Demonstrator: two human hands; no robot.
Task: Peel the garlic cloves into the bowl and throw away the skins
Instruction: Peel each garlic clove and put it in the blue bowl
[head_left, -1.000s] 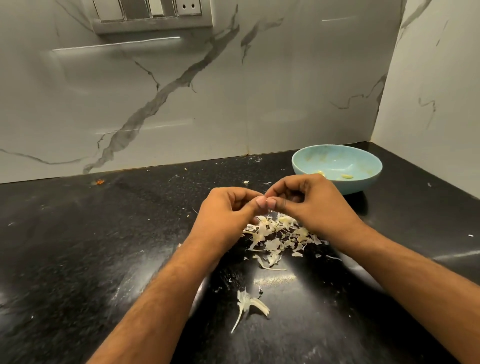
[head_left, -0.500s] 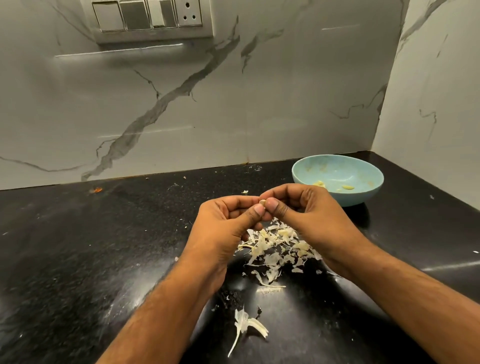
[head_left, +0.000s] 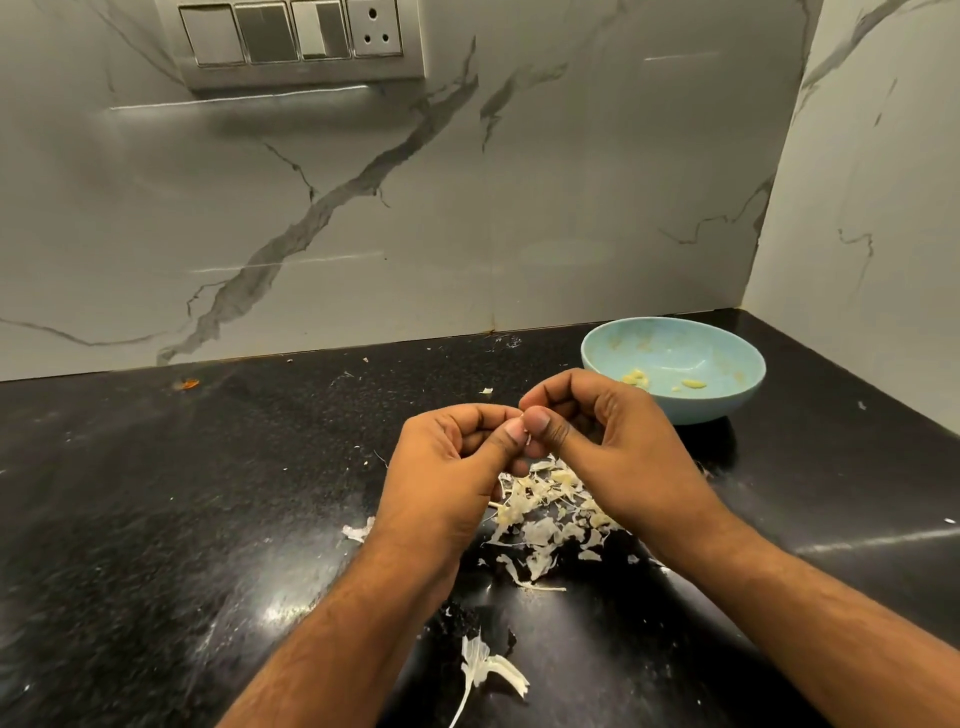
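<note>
Peeling step: left hand (head_left: 447, 467) and right hand (head_left: 597, 441) fingers pinch small garlic clove (head_left: 525, 422), mostly hidden; next, judged: drop clove into pale blue bowl (head_left: 727, 405); papery skins (head_left: 545, 519) on black surface (head_left: 156, 519) await binning.

A pale blue bowl (head_left: 727, 358) sits upright near the corner, a few peeled cloves (head_left: 638, 378) inside. Papery garlic skins (head_left: 540, 525) lie heaped on the black bench (head_left: 156, 519).

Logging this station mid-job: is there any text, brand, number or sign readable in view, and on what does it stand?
None can be read.
Switch panel on the marble wall: plain rockers and a socket, no lettering visible.
Blue bowl: no mark or brand visible.
Black countertop: only garlic skins and specks, no labels.
</note>
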